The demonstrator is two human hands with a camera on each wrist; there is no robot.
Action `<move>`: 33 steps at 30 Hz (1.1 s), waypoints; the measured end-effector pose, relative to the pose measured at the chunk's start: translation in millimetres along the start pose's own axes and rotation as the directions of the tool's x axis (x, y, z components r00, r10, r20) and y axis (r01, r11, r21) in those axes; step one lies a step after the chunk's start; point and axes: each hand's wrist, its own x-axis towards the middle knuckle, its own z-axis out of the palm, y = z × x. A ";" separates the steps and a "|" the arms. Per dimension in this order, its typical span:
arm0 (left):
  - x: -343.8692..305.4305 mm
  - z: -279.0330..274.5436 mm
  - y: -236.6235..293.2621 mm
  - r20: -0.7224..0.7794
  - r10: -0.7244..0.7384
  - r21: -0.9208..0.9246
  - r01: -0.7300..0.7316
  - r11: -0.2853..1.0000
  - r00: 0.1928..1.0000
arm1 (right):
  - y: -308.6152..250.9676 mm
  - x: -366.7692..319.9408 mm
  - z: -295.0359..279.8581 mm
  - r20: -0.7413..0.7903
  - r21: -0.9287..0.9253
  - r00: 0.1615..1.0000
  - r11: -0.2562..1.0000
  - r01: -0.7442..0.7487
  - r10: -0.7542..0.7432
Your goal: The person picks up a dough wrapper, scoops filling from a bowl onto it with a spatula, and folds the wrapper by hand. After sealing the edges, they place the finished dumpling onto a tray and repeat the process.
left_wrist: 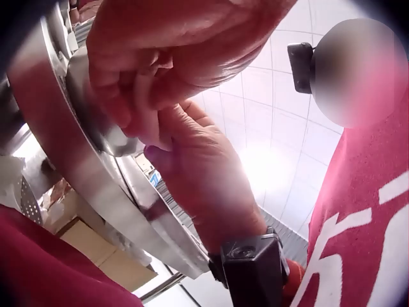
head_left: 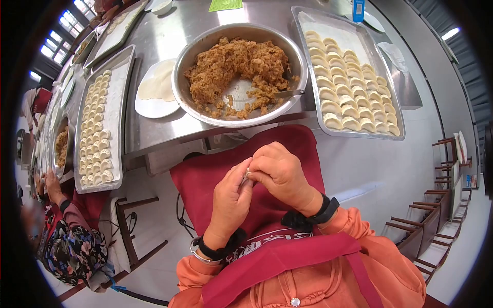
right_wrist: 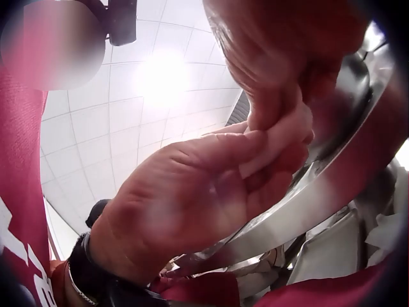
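Note:
Close in front of the red apron, both hands meet around a small dumpling [head_left: 245, 176], pale and folded, mostly hidden by fingers. My left hand [head_left: 230, 197] holds it from below, its pale dough [right_wrist: 278, 139] lying along the fingers in the right wrist view. With thumb and fingers, my right hand [head_left: 281, 172] pinches the dumpling's edge. Just ahead on the table stands a wide metal bowl [head_left: 303, 66] of brown, crumbly filling [head_left: 241, 56], with a metal utensil handle [head_left: 290, 93] at its right side. Left of it, round wrappers [head_left: 156, 84] lie on a white plate [head_left: 154, 109].
A metal tray [head_left: 367, 36] at the right carries rows of finished dumplings [head_left: 349, 84]. Another tray [head_left: 117, 77] with smaller dumplings lies at the left. A second person's hand [head_left: 53, 187] is at the far left, beside another bowl of filling. Stools [head_left: 426, 220] line the right wall.

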 end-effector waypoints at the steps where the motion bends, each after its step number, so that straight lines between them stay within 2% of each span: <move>1: 0.1 -0.7 -1.3 0.020 0.006 0.046 -0.007 0.999 1.000 | -0.3 -0.5 0.3 0.001 -0.014 1.000 1.000 -0.006 0.006; 2: 0.1 -0.6 -1.5 0.020 0.005 0.046 -0.006 0.999 1.000 | -0.7 -0.7 0.5 0.003 -0.028 1.000 1.000 -0.012 0.012; 4: -0.1 -0.5 -2.0 0.020 -0.087 -0.026 0.087 0.996 0.996 | -5.2 1.3 1.8 -0.019 -0.016 0.999 0.999 -0.047 0.046; 6: 0.5 0.5 -0.6 -0.011 -0.080 -0.023 0.079 0.997 0.997 | -5.4 1.5 2.7 -0.040 -0.003 0.996 0.997 -0.081 0.081; 8: 0.3 0.4 0.0 -0.041 -0.073 -0.020 0.072 0.997 0.997 | -1.5 -0.4 3.7 -0.014 -0.023 1.000 1.000 0.001 -0.002; 11: -0.7 -0.3 -1.7 0.004 -0.149 -0.116 0.148 0.982 0.989 | -0.3 -1.9 2.5 -0.024 -0.001 1.000 1.000 0.012 -0.012; 13: -1.4 1.8 -5.3 0.038 -0.176 -0.366 0.178 0.913 0.984 | -0.3 -2.5 2.9 -0.056 0.015 0.998 1.000 -0.012 0.013; 15: -0.9 0.8 -5.1 0.039 -0.202 -0.438 0.198 0.877 0.979 | 0.1 -2.5 2.6 -0.088 0.031 0.995 0.999 -0.034 0.037; 17: -0.2 -0.6 -4.1 0.043 -0.226 -0.507 0.216 0.834 0.973 | 0.9 -2.4 1.6 -0.075 0.100 0.985 0.984 -0.146 0.153; 19: 0.2 -2.3 -2.4 0.099 -0.304 -0.652 0.292 0.699 0.947 | -3.8 0.1 -2.8 -0.035 0.106 0.981 0.976 -0.189 0.193; 21: -0.9 -1.2 -3.0 0.081 -0.297 -0.629 0.280 0.725 0.951 | -3.4 0.2 -2.6 0.006 0.111 0.972 0.966 -0.233 0.234; 23: -1.3 -0.5 -3.0 0.064 -0.290 -0.605 0.268 0.749 0.955 | 2.5 -1.0 1.8 -0.025 0.055 0.997 0.996 -0.074 0.076; 25: -1.3 -0.8 -1.8 0.050 -0.124 -0.210 0.132 0.969 0.991 | 2.6 0.1 2.1 -0.013 0.028 0.999 0.998 -0.048 0.048; 29: 1.7 -3.2 0.8 0.057 -0.088 -0.078 0.092 0.993 0.995 | 0.9 0.1 1.1 0.024 -0.030 0.999 0.999 -0.029 0.029; 33: 2.5 -2.8 -1.2 0.082 -0.126 -0.063 0.131 0.989 0.989 | -4.3 3.5 2.6 -0.007 -0.026 0.998 0.997 -0.069 0.068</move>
